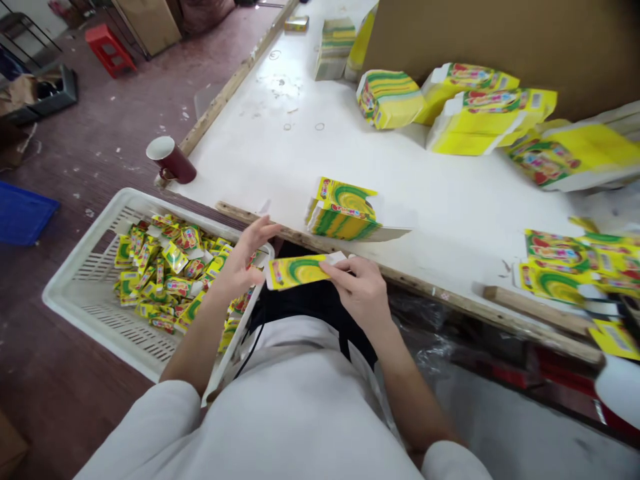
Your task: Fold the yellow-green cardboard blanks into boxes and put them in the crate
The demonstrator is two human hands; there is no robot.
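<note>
Between thumb and fingers, my right hand (361, 288) pinches the right end of a flat yellow and green carton (297, 271), held just off the table's front edge. At the carton's left end is my left hand (245, 260), its fingers apart and nothing gripped. Whether its thumb touches the carton I cannot tell. A stack of flat cartons (345, 210) in the same colours lies on the table just beyond my hands. Left of me, a white plastic basket (95, 273) holds many small yellow boxes (175, 257), partly hidden by my left forearm.
A maroon mug (175, 162) stands at the white table's (240, 153) left corner. Bundled yellow cartons (393, 100) line the back by a brown cardboard panel (500, 40). More cartons (555, 263) lie at right, beside a wooden strip (535, 310). A red stool (110, 50) stands on the floor.
</note>
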